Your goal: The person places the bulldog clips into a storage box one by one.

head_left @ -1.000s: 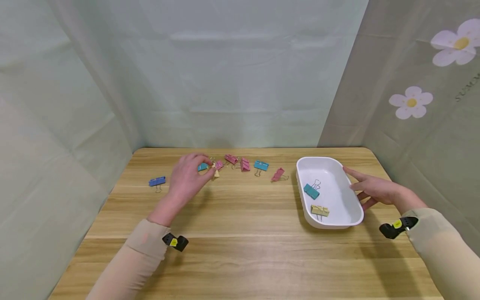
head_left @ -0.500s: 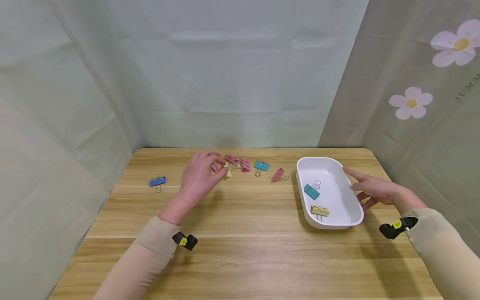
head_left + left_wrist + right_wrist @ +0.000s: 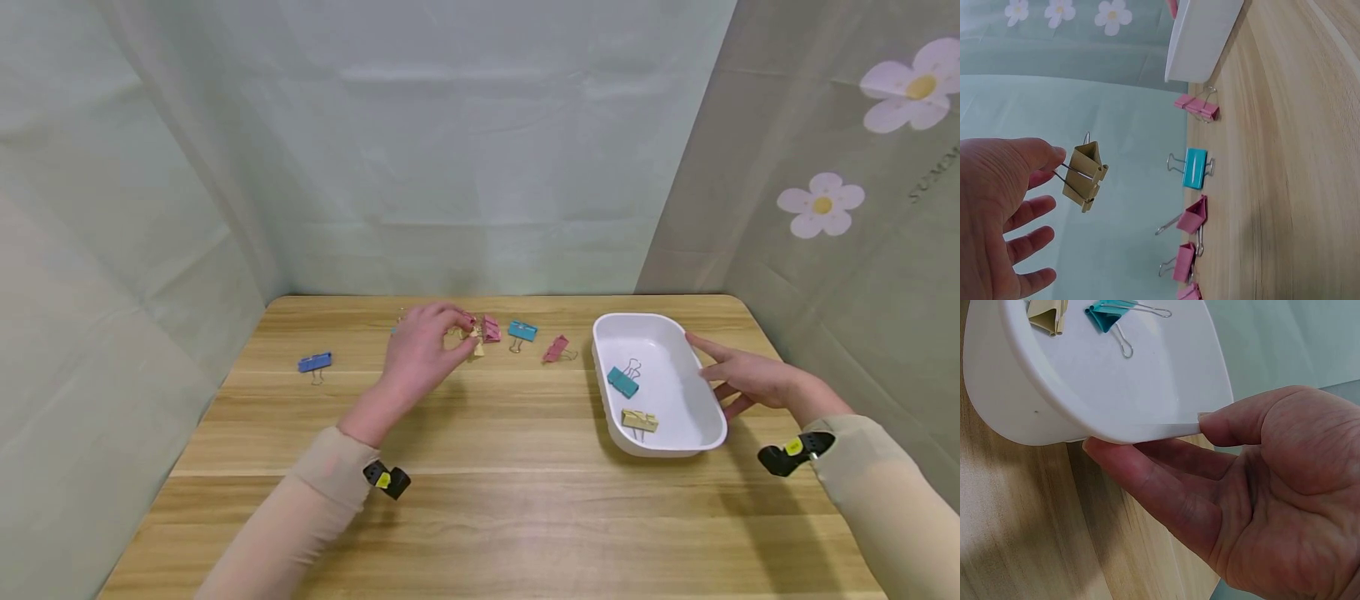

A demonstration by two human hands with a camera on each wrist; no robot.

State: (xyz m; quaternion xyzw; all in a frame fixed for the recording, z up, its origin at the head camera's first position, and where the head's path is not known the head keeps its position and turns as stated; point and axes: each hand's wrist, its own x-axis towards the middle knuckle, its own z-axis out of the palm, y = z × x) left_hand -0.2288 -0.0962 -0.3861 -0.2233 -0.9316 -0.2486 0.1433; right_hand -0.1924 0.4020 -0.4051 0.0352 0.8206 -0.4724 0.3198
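My left hand [image 3: 423, 354] pinches a yellow binder clip [image 3: 1084, 175] by one wire handle between thumb and index finger; its other fingers are spread below. The clip is up off the table, in front of several pink clips in the head view. My right hand [image 3: 757, 382] grips the right side of a white tray [image 3: 699, 454], with the thumb on the rim and the fingers under it, as the right wrist view shows. Inside the tray lie a teal binder clip [image 3: 623, 382] and another yellow binder clip [image 3: 639, 421].
Along the back of the wooden table [image 3: 480, 525] lie a pink clip [image 3: 556, 348], a blue-teal clip [image 3: 522, 331] and another pink clip [image 3: 491, 328]. A blue clip [image 3: 314, 362] lies at the left. Pale curtains [image 3: 480, 167] hang behind the table.
My left hand has moved rightward along the row of clips, carrying the yellow binder clip toward the tray. My right hand and the tray have stayed in place.
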